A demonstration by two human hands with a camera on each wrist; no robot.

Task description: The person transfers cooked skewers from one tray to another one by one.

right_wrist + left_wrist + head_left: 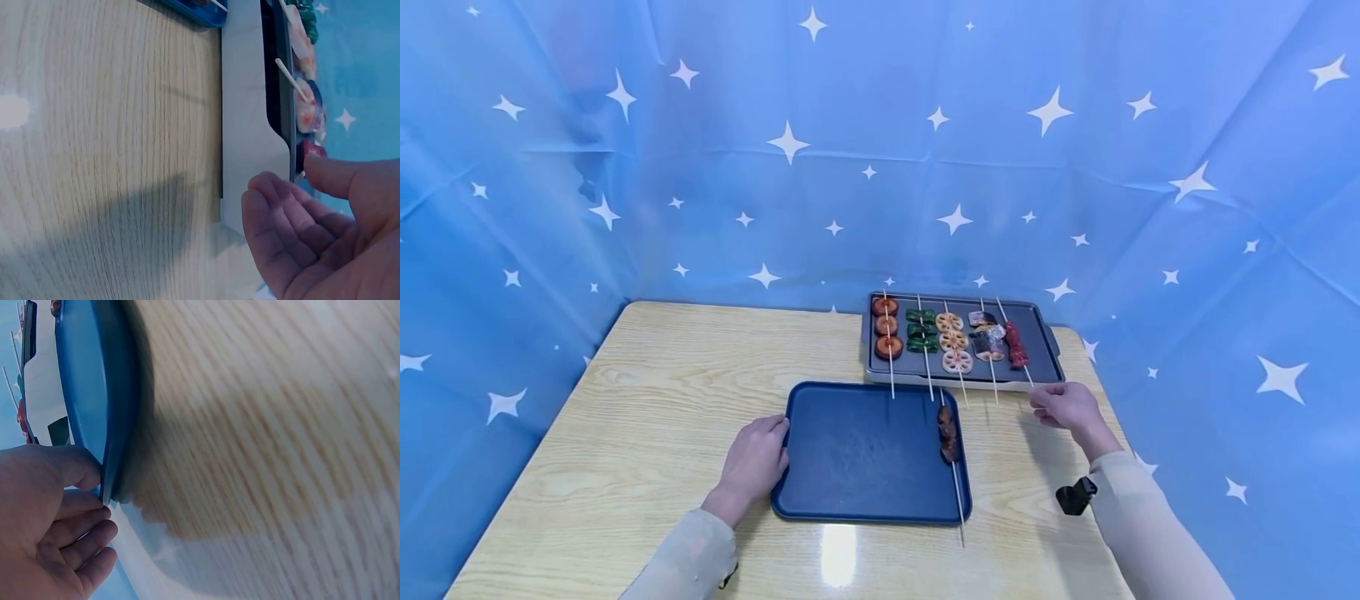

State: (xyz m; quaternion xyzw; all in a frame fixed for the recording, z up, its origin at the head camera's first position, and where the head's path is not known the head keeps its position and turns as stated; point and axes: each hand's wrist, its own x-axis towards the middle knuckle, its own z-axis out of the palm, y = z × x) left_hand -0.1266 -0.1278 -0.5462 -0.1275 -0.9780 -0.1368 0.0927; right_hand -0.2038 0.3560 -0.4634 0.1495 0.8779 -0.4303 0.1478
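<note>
Pinching the left rim of the blue tray [865, 458] between thumb and fingers, our left hand [752, 458] holds it at the side. Our right hand [1069, 408] is at the near end of the red meat skewer [1017, 346]; that end is hidden, so we cannot tell whether we pinch the stick or only touch it. This skewer slants at the right of the grey grill pan [1041, 350], its stick crossing the near edge. We judge it light, its stick thin, stiff and apt to roll, its pieces perhaps soft, so the bare wood below the meat is the place to hold. The tray looks stiff and smooth; its rim suits us. On its right side lies 1 brown meat skewer [949, 437], stick past the near rim. Left of the red one, the pan bears 4 more: fish [988, 337], lotus root [953, 340], green vegetable [922, 330] and round orange slices [887, 325]. Both stand on the wooden table [647, 417], before starry blue cloth [850, 83].
</note>
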